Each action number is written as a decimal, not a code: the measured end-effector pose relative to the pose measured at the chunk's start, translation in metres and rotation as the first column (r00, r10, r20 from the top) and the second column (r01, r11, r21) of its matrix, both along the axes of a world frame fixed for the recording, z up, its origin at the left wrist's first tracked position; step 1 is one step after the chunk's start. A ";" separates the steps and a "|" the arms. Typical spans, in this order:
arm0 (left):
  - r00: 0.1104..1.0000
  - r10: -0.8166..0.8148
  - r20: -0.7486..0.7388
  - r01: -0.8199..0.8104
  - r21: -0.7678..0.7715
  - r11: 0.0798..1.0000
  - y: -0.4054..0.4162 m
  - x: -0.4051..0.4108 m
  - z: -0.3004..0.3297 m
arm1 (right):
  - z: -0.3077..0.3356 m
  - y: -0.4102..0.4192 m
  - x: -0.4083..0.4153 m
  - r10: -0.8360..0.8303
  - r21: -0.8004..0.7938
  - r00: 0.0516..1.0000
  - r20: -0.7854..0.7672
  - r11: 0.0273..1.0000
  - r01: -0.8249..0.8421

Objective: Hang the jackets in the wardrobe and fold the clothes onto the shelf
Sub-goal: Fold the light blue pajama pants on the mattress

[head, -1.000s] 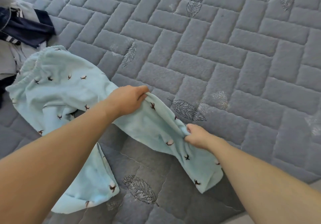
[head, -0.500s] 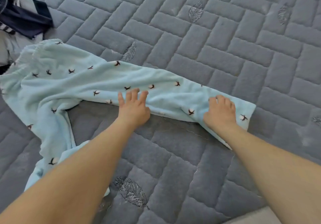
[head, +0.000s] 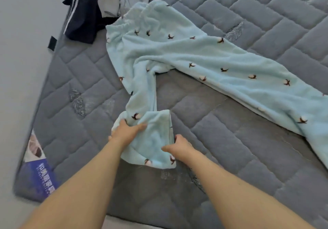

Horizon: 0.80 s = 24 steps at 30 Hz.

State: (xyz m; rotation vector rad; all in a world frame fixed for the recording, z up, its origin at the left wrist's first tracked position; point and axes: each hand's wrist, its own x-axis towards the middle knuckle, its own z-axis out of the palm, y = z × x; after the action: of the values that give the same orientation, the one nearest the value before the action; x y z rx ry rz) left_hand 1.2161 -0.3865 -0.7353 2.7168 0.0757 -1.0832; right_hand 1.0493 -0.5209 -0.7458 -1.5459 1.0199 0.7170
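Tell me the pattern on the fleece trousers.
Pale aqua trousers with small dark-stemmed cotton bolls; head view.

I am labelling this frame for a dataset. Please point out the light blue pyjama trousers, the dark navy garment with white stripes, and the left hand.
light blue pyjama trousers (head: 177, 51), head view, on the seat area below the waistband.
dark navy garment (head: 83, 17), head view, on its dark body beside the white stripes.
left hand (head: 126, 131), head view, on the back of the hand.

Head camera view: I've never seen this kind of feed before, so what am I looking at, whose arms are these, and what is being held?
There is no machine here: a person wears a camera on the head, looking down at their own bare arms. The surface is a grey quilted mattress. Spread on it are light blue fleece pyjama trousers with small dark prints. The left hand and right hand each grip the crumpled end of the nearer trouser leg. A pile of dark clothes waits at the mattress's far edge.
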 end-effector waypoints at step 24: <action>0.963 -0.237 0.128 0.269 -0.501 0.822 -0.089 -0.166 0.097 | 0.082 -0.070 -0.160 -0.945 -0.002 0.194 0.262 0.200 0.980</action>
State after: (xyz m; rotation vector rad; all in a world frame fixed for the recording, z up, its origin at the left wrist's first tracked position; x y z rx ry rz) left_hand 1.0506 -0.4759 -0.6382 2.2989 -0.5294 -0.9144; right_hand 0.8894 -0.5913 -0.6636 -0.7149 1.6448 -0.4938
